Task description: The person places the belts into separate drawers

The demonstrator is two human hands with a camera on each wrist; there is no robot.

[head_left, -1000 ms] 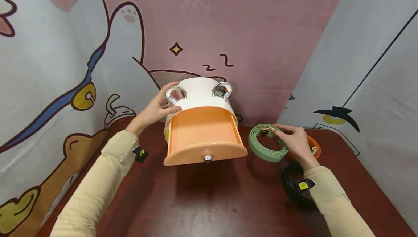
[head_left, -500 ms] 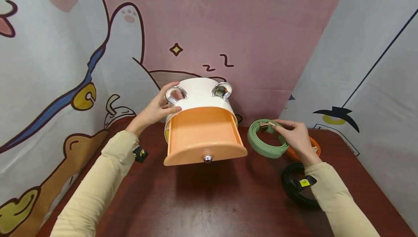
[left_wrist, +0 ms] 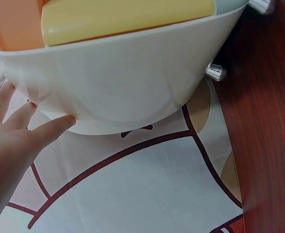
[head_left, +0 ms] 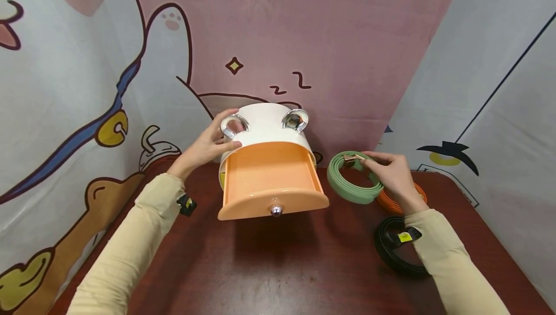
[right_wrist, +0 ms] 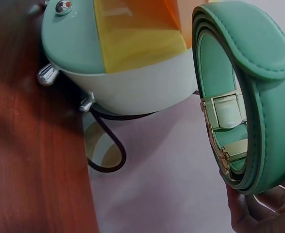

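Observation:
A white rounded drawer box (head_left: 263, 119) with two chrome ring ears stands at the back of the table, its orange top drawer (head_left: 271, 175) pulled out and bare inside. My left hand (head_left: 207, 145) rests on the box's upper left, fingers spread beside the left ring ear (head_left: 227, 124); the left wrist view shows fingertips touching the white wall (left_wrist: 113, 92). To the right of the drawer, my right hand (head_left: 393, 177) pinches a coiled green belt (head_left: 354, 193) near its gold buckle (right_wrist: 227, 111), holding it above the table. Other fingers of this hand are partly hidden behind the coil.
An orange coiled belt (head_left: 393, 205) lies beneath my right hand, partly covered. Nearer me, a black coiled belt (head_left: 386, 252) lies by the right wrist. Yellow and pale green drawers (right_wrist: 74, 43) sit below the orange one. A printed cloth (head_left: 347, 40) hangs behind the dark red table (head_left: 269, 276).
My right hand has raised the green belt a little and shifted it slightly left, toward the drawer. The left hand and the box stay as they were.

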